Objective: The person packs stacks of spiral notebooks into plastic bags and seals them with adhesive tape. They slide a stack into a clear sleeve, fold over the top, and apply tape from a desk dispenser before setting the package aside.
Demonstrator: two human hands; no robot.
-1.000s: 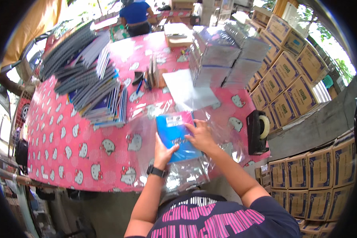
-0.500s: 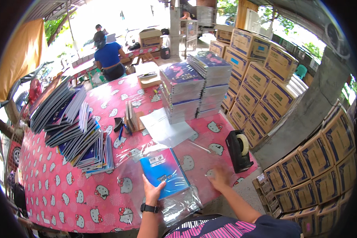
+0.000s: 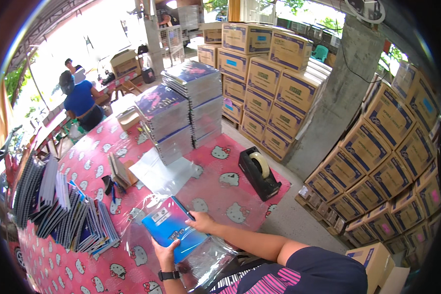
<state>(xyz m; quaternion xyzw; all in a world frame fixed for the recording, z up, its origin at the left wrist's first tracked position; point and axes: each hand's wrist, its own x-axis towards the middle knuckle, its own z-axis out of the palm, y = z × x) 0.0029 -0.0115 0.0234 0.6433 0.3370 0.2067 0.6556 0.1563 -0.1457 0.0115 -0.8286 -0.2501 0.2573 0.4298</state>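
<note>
Head view: The blue notebook point(image 3: 170, 228) lies at the near side of the pink tabletop point(image 3: 100, 257), directly in front of the person, cover up and slightly turned. A spiral binding runs along its upper right edge. Clear plastic point(image 3: 208, 259) extends from beneath it toward the person's body.

Left hand point(image 3: 165, 253): positioned at the lower left edge of the notebook. The grip is nearly closed, with the thumb laid over the cover and the fingers along the edge, and has hold of the notebook. A dark watch point(image 3: 169, 275) is worn on this wrist.

Right hand point(image 3: 201, 223): positioned at the opposite edge, beside the binding. The fingers are bent and touch the notebook; how far this grip is closed cannot be told.

Surrounding items: a black tape dispenser point(image 3: 256, 179) stands to the right of the notebook. White paper point(image 3: 161, 172) lies beyond it, in front of the tall notebook stacks point(image 3: 205, 108). A loose pile of notebooks point(image 3: 76, 215) occupies the left side. Cardboard boxes point(image 3: 263, 81) are stacked behind the tabletop.
</note>
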